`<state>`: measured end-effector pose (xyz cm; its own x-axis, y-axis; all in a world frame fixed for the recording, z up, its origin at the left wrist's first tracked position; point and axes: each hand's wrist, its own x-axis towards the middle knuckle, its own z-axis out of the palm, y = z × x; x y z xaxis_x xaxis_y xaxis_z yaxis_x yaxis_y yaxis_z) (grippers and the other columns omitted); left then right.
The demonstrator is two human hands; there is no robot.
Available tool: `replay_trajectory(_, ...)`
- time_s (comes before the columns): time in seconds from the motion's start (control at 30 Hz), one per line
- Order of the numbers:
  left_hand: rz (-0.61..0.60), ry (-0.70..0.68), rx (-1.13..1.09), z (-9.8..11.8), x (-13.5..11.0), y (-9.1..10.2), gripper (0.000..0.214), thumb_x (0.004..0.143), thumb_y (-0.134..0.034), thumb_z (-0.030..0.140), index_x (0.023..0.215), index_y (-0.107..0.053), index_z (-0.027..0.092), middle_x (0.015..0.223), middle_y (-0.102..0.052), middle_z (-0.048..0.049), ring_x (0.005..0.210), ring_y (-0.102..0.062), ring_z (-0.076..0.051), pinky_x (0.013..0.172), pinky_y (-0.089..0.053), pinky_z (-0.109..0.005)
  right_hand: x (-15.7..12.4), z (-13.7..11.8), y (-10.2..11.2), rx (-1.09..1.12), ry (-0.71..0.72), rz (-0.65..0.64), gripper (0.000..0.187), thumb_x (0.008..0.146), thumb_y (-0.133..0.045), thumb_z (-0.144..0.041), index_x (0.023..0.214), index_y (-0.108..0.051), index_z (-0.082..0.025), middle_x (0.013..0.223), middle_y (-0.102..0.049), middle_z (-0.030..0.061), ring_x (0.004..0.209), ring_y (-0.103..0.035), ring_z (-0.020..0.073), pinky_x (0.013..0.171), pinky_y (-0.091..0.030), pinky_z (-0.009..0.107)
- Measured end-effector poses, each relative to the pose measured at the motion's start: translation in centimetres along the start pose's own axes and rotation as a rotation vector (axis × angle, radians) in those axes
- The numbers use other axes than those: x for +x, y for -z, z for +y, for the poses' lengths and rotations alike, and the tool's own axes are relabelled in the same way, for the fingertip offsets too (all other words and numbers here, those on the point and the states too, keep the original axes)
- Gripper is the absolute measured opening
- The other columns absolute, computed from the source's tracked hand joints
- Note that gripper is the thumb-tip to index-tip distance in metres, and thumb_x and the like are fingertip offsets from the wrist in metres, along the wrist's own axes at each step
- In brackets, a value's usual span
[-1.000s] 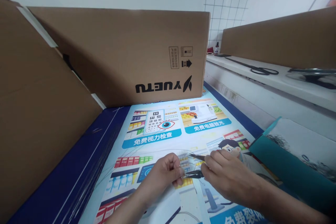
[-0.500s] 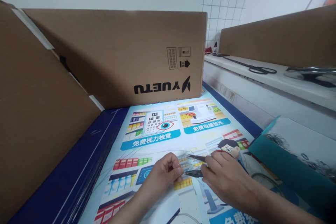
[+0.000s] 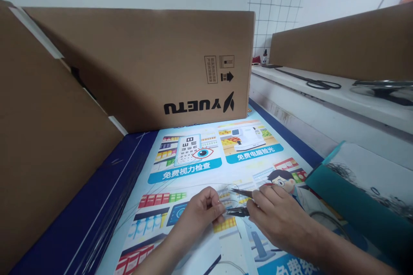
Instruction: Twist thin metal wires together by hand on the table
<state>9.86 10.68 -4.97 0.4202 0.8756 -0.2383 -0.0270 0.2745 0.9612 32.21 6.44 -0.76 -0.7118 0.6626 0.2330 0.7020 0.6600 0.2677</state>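
Note:
My left hand (image 3: 206, 211) is closed in a pinch, with a thin wire (image 3: 239, 186) at its fingertips. The wire loops up beside the dark tool tips, and a faint strand runs off to the left. My right hand (image 3: 274, 212) is wrapped round what look like pliers (image 3: 238, 212). Two dark pointed metal parts stick out leftward from it, spread apart, the lower one close to my left fingertips. Whether both belong to one tool I cannot tell, as the grip hides the handles. Below both hands lies a printed poster (image 3: 190, 171).
Large cardboard boxes (image 3: 145, 64) stand behind and at the left. A teal box (image 3: 358, 197) at the right holds many small dark wire pieces (image 3: 387, 204). Black scissors (image 3: 322, 84) lie on a white ledge (image 3: 351, 94). Coiled wire (image 3: 332, 221) is partly behind my right forearm.
The view has shifted very slightly. Both hands, the wire and the pliers keep nearly the same positions.

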Motion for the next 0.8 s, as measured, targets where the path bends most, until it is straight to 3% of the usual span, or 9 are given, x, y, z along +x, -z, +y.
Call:
replay_trajectory(0.27, 0.008, 0.006, -0.009, -0.21, 0.06, -0.08, 0.027, 0.072, -0.069, 0.029, 0.067, -0.044, 0.019, 0.051, -0.062, 0.0015, 0.046, -0.052, -0.01, 0.05, -0.038, -0.021, 0.18, 0.13, 0.63, -0.001, 0.053, -0.016, 0.015, 0.09, -0.042, -0.012, 0.095, -0.056, -0.015, 0.09, -0.057, 0.0081, 0.08, -0.047, 0.023, 0.069, -0.032, 0.037)
replay_trajectory(0.8, 0.051, 0.021, -0.054, -0.44, 0.2, -0.4, 0.033, 0.066, -0.074, 0.033, 0.064, -0.044, 0.019, 0.049, -0.058, 0.0037, 0.045, -0.052, -0.01, 0.049, -0.037, -0.021, 0.32, 0.45, 0.25, 0.018, 0.012, 0.009, 0.01, 0.09, -0.045, -0.013, 0.09, -0.055, -0.016, 0.081, -0.055, 0.0058, 0.073, -0.045, 0.0194, 0.064, -0.03, 0.032)
